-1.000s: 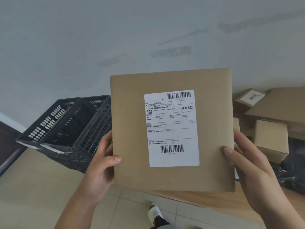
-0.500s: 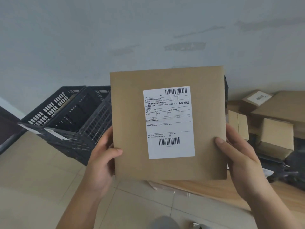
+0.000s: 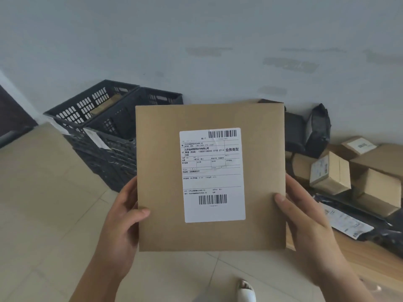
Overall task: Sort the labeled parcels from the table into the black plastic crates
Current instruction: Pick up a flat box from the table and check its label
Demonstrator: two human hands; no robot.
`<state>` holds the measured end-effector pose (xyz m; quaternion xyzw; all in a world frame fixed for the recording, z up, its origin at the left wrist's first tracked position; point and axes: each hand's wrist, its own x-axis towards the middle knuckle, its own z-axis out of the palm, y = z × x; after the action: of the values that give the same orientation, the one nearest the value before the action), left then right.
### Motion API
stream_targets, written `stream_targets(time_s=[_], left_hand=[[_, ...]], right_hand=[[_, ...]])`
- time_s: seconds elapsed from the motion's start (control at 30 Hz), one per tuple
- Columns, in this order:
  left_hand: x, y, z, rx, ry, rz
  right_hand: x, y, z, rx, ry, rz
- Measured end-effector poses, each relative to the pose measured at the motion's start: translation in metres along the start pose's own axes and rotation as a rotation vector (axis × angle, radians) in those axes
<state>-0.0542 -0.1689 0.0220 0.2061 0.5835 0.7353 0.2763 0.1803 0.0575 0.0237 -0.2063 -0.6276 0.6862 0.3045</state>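
Observation:
I hold a flat brown cardboard parcel (image 3: 161, 182) upright in front of me, its white shipping label (image 3: 212, 175) with two barcodes facing me. My left hand (image 3: 122, 223) grips its lower left edge, thumb on the front. My right hand (image 3: 305, 221) grips the lower right edge the same way. Two black plastic crates (image 3: 104, 127) stand side by side on the floor behind and left of the parcel; a brown parcel shows inside the far left one.
On the wooden table (image 3: 353, 258) at the right lie several small cardboard boxes (image 3: 331, 173), black mailer bags (image 3: 316, 129) and a labeled black bag (image 3: 346, 223). Pale floor tiles lie below, with my white shoe (image 3: 247, 290) at the bottom edge. A grey wall runs behind.
The view has tilted down, so parcel, crates and table pile sit lower in frame and more of them shows. Both hands keep the same grip on the parcel.

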Motion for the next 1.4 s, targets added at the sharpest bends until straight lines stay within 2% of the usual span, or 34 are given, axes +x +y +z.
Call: stream_targets(time_s=[0.6,0.8,1.1,1.4], left_hand=[[-0.112,0.006,-0.154,-0.073,0.190,-0.024],[-0.125,-0.003,-0.186,-0.114,0.253,-0.058],[-0.109,-0.002,-0.246,-0.060,0.399,-0.114],[-0.002,0.040,-0.317,0.010,0.471,-0.146]], right_hand=[[-0.060,0.012,0.155,-0.058,-0.122,0.071],[-0.052,0.020,0.187,-0.096,-0.187,0.165],[0.022,0.064,0.257,-0.104,-0.346,0.229],[0.151,0.099,0.341,0.001,-0.386,0.291]])
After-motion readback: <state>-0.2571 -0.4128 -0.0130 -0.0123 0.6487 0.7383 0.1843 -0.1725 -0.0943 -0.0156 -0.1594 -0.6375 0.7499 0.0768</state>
